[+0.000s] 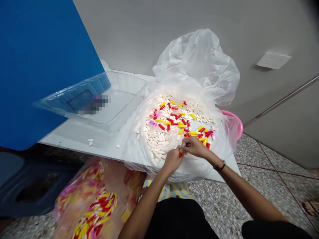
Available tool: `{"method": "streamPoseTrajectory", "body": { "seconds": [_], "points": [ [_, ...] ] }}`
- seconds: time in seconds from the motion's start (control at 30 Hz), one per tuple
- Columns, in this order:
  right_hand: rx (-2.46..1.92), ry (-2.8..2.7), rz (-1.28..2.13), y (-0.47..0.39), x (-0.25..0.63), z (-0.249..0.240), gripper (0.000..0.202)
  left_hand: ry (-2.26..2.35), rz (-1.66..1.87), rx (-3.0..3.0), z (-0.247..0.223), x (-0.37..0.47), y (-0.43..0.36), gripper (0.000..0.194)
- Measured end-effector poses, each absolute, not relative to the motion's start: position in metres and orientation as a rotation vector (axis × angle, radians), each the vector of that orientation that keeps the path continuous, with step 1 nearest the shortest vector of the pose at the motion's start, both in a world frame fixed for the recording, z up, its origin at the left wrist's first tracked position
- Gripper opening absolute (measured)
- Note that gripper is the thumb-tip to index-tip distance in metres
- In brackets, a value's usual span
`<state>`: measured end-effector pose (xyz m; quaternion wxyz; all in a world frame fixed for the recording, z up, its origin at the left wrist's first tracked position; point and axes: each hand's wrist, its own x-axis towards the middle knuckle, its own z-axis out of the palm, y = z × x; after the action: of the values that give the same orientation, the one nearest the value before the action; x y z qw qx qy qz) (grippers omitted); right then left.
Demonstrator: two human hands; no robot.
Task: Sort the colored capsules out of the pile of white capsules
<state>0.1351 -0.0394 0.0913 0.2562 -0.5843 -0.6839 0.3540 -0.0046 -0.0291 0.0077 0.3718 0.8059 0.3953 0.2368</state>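
My left hand (173, 159) and my right hand (194, 146) meet at the front of an opened clear plastic bag (136, 156) on the table. Closed fingers of my left hand grip a small red and yellow piece (180, 154). My right hand is pinched close against it, with a bit of dark red showing at its fingertips; exactly what it holds is mostly hidden. Small white capsule-shaped pieces (158, 144) lie heaped on the bag to the left. Loose red, yellow and pink pieces (184, 123) are scattered over the middle and right, just beyond my hands.
A clear plastic tray (124, 96) stands on the white table (67, 136) at the left, beside a blue panel (42, 56). Below, a large bag (119, 186) holds many coloured pieces. A pink basin (239, 124) sits past the table's right edge. Behind is a grey wall (119, 36).
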Motion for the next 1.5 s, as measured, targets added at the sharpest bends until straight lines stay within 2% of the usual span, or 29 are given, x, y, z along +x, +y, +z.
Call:
{"method": "streamPoseTrajectory", "body": {
  "seconds": [0.07, 0.2, 0.37, 0.5, 0.63, 0.83, 1.13, 1.4, 1.5],
  "points": [
    [-1.594, -1.872, 1.083, -0.037, 0.135, 0.094, 0.009, 0.981, 0.59, 2.095, 0.007, -0.005, -0.029, 0.018],
    [-1.601, -1.916, 0.933, -0.035, 0.133, 0.097, 0.009, 0.979, 0.649, 2.028, 0.008, -0.005, -0.03, 0.019],
    [-1.452, -1.836, 1.123, -0.031, 0.157, 0.095, 0.009, 0.963, 0.797, 1.903, 0.013, -0.005, -0.032, 0.015],
    [-1.598, -1.62, 1.012, -0.022, 0.201, 0.092, 0.019, 0.965, 0.886, 1.738, 0.015, -0.005, -0.033, 0.014],
    [-1.894, -1.695, 0.898, 0.001, 0.232, 0.085, 0.019, 0.989, 0.884, 1.719, 0.016, -0.006, -0.033, 0.017],
    [-2.07, -1.678, 0.509, 0.064, 0.238, 0.063, 0.012, 1.118, 0.981, 1.678, 0.015, -0.004, -0.031, 0.016],
    [-2.108, -1.588, 0.384, 0.091, 0.223, 0.034, 0.001, 1.216, 0.916, 1.716, 0.019, -0.002, -0.034, 0.025],
    [-1.871, -1.572, 0.589, 0.048, 0.232, 0.07, 0.02, 1.178, 0.955, 1.776, 0.013, -0.001, -0.031, 0.017],
    [-1.825, -1.584, 0.623, 0.034, 0.231, 0.081, 0.028, 1.167, 0.953, 1.78, 0.013, -0.001, -0.031, 0.009]
  ]
}}
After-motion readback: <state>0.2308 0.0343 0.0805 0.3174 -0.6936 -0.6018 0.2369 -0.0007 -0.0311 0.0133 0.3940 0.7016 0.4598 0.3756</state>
